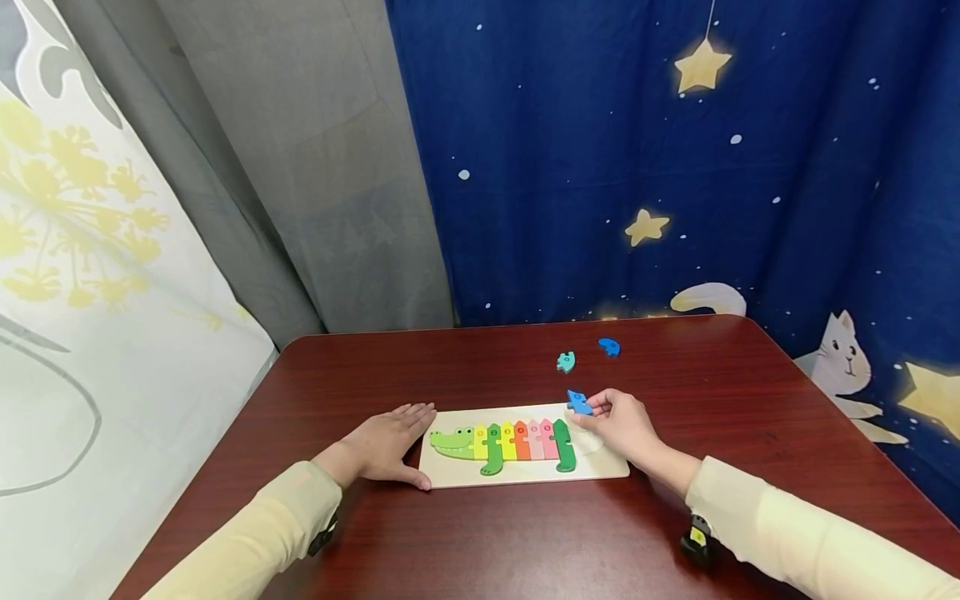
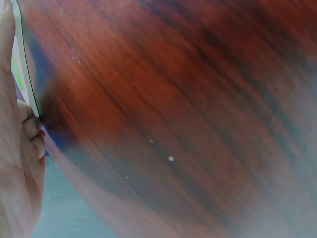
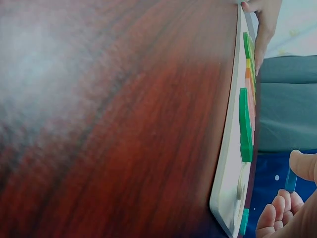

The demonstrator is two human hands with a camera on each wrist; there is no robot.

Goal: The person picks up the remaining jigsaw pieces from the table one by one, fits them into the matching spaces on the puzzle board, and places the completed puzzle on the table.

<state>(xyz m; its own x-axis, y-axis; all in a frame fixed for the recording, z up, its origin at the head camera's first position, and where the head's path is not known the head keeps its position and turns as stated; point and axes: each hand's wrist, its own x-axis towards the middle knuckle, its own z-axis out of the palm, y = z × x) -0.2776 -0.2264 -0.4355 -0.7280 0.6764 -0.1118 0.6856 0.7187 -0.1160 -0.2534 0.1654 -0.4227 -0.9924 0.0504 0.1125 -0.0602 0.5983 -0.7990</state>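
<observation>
Apparently mid-fitting, the right hand (image 1: 621, 425) pinches a blue piece (image 1: 578, 402) at the far edge of the board (image 1: 528, 474), left hand (image 1: 390, 442) straight-fingered; alignment seems due.

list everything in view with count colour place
Table: 1, brown, foreground
Puzzle board: 1, cream, on table
Fitted pieces: 8, green, yellow, orange, pink, on board
Loose pieces: 2, teal and dark blue, beyond board
Held piece: 1, blue, near board's far edge
Blue curtain: 1, blue, behind table
Grey curtain: 1, grey, left of blue
White cloth: 1, yellow print, far left
Wrist devices: 2, mostly black, at wrists
Sleeves: 2, cream, on forearms
Left hand: 1, bare, board's left end
Right hand: 1, bare, pinching held piece
</observation>
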